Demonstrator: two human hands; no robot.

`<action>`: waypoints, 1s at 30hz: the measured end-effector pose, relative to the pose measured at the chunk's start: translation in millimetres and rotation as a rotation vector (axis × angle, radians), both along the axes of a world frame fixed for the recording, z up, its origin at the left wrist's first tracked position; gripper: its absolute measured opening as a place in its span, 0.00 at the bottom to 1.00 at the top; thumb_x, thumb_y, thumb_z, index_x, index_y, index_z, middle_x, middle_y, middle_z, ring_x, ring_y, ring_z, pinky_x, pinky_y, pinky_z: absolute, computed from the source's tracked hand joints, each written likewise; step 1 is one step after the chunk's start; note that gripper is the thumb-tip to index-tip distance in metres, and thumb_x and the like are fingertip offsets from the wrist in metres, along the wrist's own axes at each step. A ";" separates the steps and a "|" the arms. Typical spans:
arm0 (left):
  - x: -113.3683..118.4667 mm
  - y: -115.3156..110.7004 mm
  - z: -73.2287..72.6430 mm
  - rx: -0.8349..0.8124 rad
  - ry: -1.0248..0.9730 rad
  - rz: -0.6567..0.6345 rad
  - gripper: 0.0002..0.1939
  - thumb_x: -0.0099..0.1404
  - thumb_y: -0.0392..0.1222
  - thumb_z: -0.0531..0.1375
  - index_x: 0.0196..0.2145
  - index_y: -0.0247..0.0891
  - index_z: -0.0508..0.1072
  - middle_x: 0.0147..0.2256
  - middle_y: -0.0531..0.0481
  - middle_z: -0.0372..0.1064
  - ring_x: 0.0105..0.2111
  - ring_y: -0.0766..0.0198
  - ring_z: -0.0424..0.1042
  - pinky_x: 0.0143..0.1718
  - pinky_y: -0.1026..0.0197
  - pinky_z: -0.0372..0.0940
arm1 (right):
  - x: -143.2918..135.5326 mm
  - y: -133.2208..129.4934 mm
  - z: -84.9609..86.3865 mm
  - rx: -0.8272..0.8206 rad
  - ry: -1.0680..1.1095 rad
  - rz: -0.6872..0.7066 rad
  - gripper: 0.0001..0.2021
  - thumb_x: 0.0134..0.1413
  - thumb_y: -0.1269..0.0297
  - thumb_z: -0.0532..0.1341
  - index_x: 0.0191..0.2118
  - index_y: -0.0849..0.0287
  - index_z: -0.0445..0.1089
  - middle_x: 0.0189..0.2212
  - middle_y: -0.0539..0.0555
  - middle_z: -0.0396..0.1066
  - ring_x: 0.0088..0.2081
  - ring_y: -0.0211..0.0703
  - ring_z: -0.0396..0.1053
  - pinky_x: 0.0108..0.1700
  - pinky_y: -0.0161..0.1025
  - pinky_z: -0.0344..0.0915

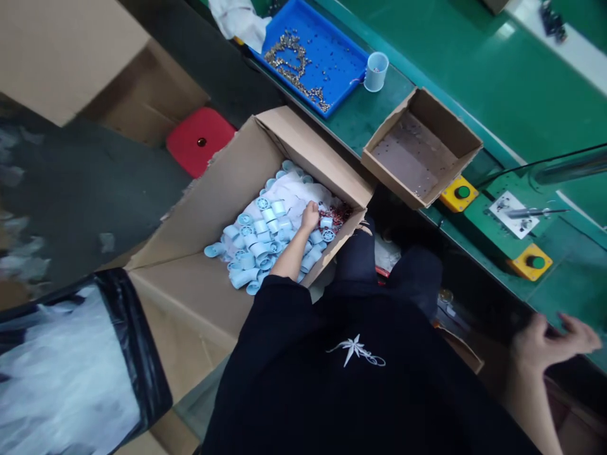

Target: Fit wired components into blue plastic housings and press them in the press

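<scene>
My left hand [310,217] reaches into a large cardboard box [190,278], fingers curled closed over the contents. Whatever it may grip is hidden. Around it lie many light blue plastic cylinders [258,249], some showing a spoked end. A crumpled white sheet [291,193] covers part of the heap, touching or right beside the hand. A tangle of small red parts [337,217] is in the box's corner close to the fingers. My right hand [554,341], slightly blurred, hovers by the bench edge, fingers apart and nothing seen in it.
On the green bench [403,82] are a blue tray [332,57] of small metal parts, a light blue cup [376,72], a shallow cardboard box [422,148] and a fixture [515,215] between green buttons. A red stool [199,140] and a black-lined bag [137,341] stand left.
</scene>
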State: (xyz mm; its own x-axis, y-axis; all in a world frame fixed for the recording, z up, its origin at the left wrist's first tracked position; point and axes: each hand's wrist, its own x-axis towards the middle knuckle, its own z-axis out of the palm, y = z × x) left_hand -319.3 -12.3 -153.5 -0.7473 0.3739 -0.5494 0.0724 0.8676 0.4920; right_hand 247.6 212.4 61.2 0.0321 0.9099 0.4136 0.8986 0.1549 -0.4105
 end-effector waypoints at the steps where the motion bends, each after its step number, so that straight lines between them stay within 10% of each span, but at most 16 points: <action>1: 4.5 -2.9 0.6 -0.013 -0.002 -0.012 0.15 0.80 0.47 0.52 0.54 0.36 0.71 0.45 0.42 0.79 0.48 0.57 0.77 0.52 0.58 0.66 | 2.5 -16.4 -11.9 0.000 0.018 0.027 0.22 0.48 0.45 0.62 0.47 0.49 0.74 0.49 0.72 0.66 0.58 0.80 0.65 0.53 0.79 0.63; 11: 46.1 -7.9 28.3 -0.267 -0.029 -0.142 0.38 0.58 0.65 0.70 0.52 0.29 0.76 0.55 0.23 0.76 0.58 0.38 0.76 0.49 0.54 0.69 | -29.3 -122.2 -82.4 -0.450 0.018 0.298 0.20 0.56 0.44 0.58 0.42 0.55 0.71 0.55 0.64 0.61 0.61 0.66 0.60 0.65 0.68 0.56; 17: 24.6 -39.7 98.2 -0.390 0.074 -0.136 0.33 0.55 0.63 0.70 0.47 0.31 0.80 0.52 0.22 0.78 0.57 0.31 0.75 0.51 0.47 0.70 | -42.1 -115.2 -83.5 -0.549 -0.023 0.425 0.18 0.57 0.47 0.59 0.43 0.55 0.73 0.55 0.64 0.63 0.61 0.65 0.62 0.67 0.70 0.54; 21: 35.3 -83.6 168.2 -0.331 0.145 -0.178 0.28 0.54 0.64 0.70 0.41 0.35 0.81 0.44 0.30 0.81 0.52 0.34 0.77 0.47 0.49 0.70 | -87.5 -104.6 -64.5 -0.747 0.119 0.770 0.18 0.63 0.48 0.60 0.51 0.54 0.72 0.54 0.63 0.68 0.57 0.61 0.69 0.64 0.66 0.65; 24: 87.4 -97.8 208.9 0.127 -0.049 -0.292 0.26 0.61 0.66 0.65 0.39 0.38 0.80 0.36 0.43 0.79 0.40 0.47 0.78 0.41 0.55 0.69 | -140.6 -111.6 -30.4 -0.803 0.298 1.110 0.30 0.65 0.45 0.65 0.66 0.52 0.64 0.64 0.65 0.63 0.59 0.57 0.71 0.64 0.60 0.71; 27: 154.8 -92.7 229.2 0.544 -0.452 -0.362 0.31 0.58 0.69 0.69 0.43 0.38 0.79 0.34 0.46 0.75 0.33 0.56 0.72 0.34 0.58 0.66 | -185.5 -122.3 3.9 -0.685 0.381 1.451 0.45 0.54 0.40 0.74 0.71 0.50 0.59 0.72 0.66 0.56 0.73 0.63 0.58 0.71 0.63 0.64; 30: 205.3 -78.8 234.5 0.712 -0.715 -0.291 0.37 0.62 0.76 0.63 0.49 0.39 0.76 0.27 0.52 0.66 0.23 0.66 0.60 0.24 0.63 0.55 | -198.7 -124.5 21.4 -0.634 0.411 1.621 0.31 0.57 0.45 0.73 0.62 0.50 0.69 0.62 0.63 0.72 0.66 0.58 0.69 0.68 0.58 0.68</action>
State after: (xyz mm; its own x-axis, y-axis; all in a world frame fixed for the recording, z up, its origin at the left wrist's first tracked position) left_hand -114.1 -91.1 80.9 -0.1649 0.8972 -0.4096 -0.2769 0.3564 0.8923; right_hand 48.9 87.8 82.6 -0.9662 0.1355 0.2192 -0.1404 0.4366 -0.8886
